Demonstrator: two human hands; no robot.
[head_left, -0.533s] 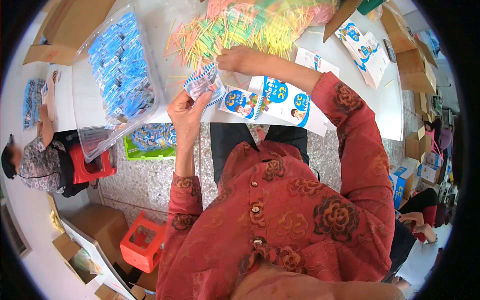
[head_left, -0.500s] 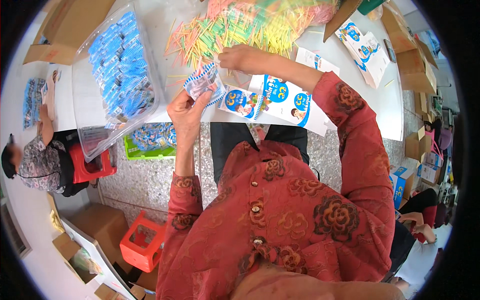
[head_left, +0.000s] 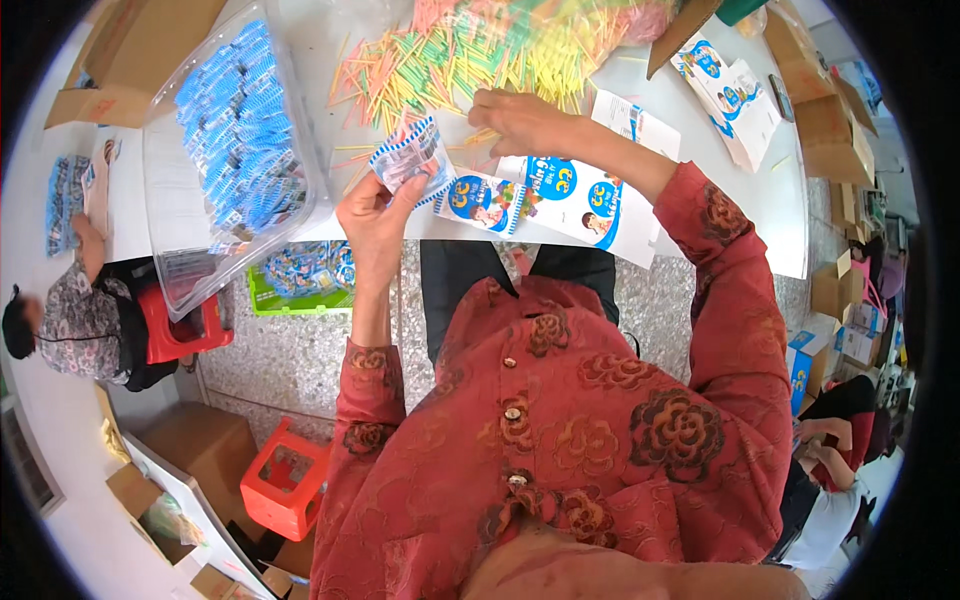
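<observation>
My left hand (head_left: pixel 375 215) is closed on the lower edge of a small plastic sachet (head_left: pixel 412 162) with blue-striped ends, held tilted above the table. A pink piece shows at the sachet's top end. To its right, my right hand (head_left: pixel 520 122) is stretched over the table, fingers bent and apart, close to a few loose orange sticks. Beyond both hands lies a heap of thin plastic sticks (head_left: pixel 450 70) in pink, green, yellow and orange. Another sachet (head_left: pixel 480 203) lies below my right hand, beside blue-and-white printed cartons (head_left: pixel 590 205) lying flat.
At left a clear plastic tray (head_left: pixel 316 165) holds rows of blue sachets. A green crate (head_left: pixel 270 301) of packets stands below the table edge. More printed cartons (head_left: pixel 735 105) and a phone (head_left: pixel 781 97) lie at right. Red stools (head_left: pixel 285 480) stand left; a person (head_left: pixel 85 320) works there.
My right hand has drawn away from the top of the sachet to the right, and its fingers have spread. My left hand keeps hold of the sachet, almost in place.
</observation>
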